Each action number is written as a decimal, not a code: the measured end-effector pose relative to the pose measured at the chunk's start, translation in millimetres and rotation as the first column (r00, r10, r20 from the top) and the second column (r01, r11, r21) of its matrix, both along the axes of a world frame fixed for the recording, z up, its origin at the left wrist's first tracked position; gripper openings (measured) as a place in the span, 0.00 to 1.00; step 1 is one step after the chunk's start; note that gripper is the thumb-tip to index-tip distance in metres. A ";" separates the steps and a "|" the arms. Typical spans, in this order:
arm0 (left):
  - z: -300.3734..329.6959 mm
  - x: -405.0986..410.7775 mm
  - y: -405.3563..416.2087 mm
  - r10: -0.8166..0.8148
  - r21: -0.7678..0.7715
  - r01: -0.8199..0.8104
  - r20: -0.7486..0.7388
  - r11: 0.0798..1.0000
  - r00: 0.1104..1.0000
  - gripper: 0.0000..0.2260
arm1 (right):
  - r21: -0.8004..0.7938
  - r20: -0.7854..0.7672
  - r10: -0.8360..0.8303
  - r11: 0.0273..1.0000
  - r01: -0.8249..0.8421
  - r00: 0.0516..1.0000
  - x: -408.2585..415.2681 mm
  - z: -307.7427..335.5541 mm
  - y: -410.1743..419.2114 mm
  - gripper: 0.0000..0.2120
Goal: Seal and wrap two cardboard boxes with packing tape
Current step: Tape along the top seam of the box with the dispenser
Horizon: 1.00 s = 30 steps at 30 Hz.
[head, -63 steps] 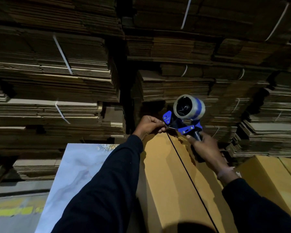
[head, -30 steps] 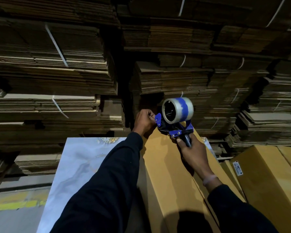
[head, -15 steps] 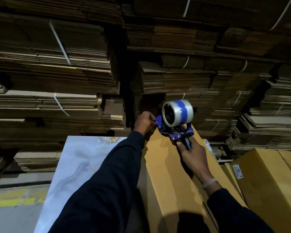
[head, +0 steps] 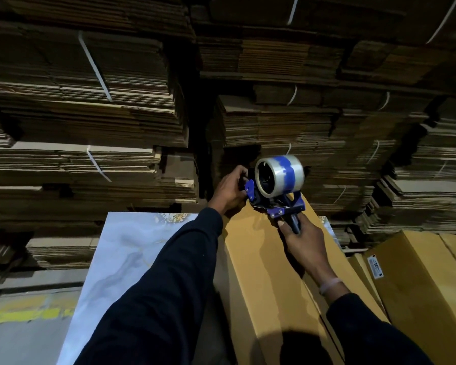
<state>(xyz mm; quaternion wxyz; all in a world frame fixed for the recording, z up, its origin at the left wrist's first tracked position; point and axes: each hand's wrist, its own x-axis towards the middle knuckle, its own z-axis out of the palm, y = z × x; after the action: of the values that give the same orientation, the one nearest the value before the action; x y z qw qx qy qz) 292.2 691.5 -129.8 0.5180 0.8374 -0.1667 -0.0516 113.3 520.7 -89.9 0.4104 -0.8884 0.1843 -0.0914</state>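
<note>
A long yellow-brown cardboard box stretches away from me down the middle of the view. At its far end sits a blue tape dispenser carrying a clear tape roll. My right hand grips the dispenser's dark handle. My left hand curls round the box's far end beside the dispenser's front, fingers touching the blue guard; whether it pinches the tape end is hidden. A second cardboard box with a white label lies to the right.
A pale marbled board lies to the left of the box. Tall strapped stacks of flat cardboard fill the whole background. Grey floor with a yellow mark shows at lower left.
The dispenser has shifted left and slightly toward me over the box's far end, turning its roll more sideways. My left hand has stayed at the far end of the box.
</note>
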 end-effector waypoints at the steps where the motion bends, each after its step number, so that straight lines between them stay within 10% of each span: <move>1: 0.2 0.2 0.0 -0.011 0.005 0.011 -0.021 1.000 1.000 0.16 | -0.004 0.001 0.000 1.000 0.000 1.000 0.0 0.0 0.2 0.05; 14: 10.9 -4.9 4.2 -0.109 0.132 0.138 -0.204 0.982 0.973 0.04 | -0.015 -0.014 0.001 1.000 -0.001 1.000 -1.0 2.1 0.0 0.04; 30: 8.5 -3.5 32.0 -0.224 0.226 0.356 -0.458 0.907 0.860 0.21 | -0.133 -0.198 0.072 0.986 -0.100 0.978 12.2 10.0 -3.0 0.13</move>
<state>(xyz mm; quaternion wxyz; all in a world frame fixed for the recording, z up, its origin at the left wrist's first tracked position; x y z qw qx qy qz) 288.7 723.5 -121.3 0.3932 0.8401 -0.1664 -0.3345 125.5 517.7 -79.9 0.3300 -0.9272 0.1775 -0.0001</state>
